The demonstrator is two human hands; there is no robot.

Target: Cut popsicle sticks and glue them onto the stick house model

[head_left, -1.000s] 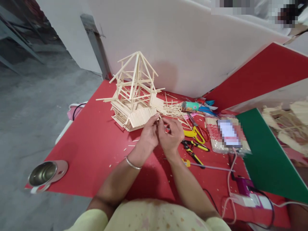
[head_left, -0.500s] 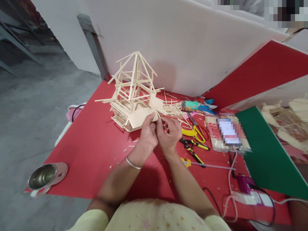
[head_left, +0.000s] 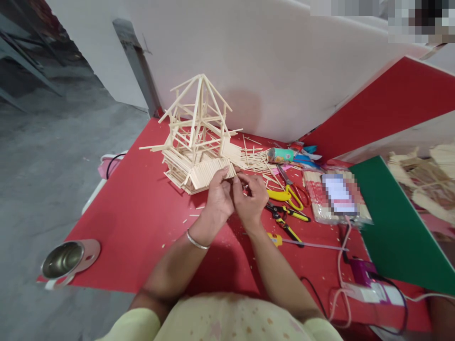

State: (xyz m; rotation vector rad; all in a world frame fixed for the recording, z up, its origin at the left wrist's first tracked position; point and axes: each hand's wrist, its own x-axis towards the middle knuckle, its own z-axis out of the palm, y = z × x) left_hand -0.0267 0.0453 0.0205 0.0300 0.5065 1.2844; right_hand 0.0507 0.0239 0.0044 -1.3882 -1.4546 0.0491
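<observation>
A pavilion-like model (head_left: 204, 173) built of thin wooden sticks stands on the red table, with an open pointed roof frame above slatted lower panels. At its front right corner, my left hand (head_left: 219, 194) grips the edge of a slatted panel between thumb and fingers. Close beside it, my right hand (head_left: 251, 196) is closed in a pinch at the same edge. Whatever the right fingertips hold is too small and covered to make out. Loose wooden sticks (head_left: 258, 160) lie in a pile just behind the right hand.
To the right lie scissors (head_left: 294, 190), yellow-and-black cutters (head_left: 284, 220) and a phone (head_left: 339, 194) on packs of sticks. A green-labelled bottle (head_left: 280, 155) lies behind them. A metal mug (head_left: 69, 260) stands at the left table corner. Cables and a power strip (head_left: 373, 291) are front right.
Both hands stay at the same corner of the model, with only a slight shift of the right fingers. The whole view has moved a little.
</observation>
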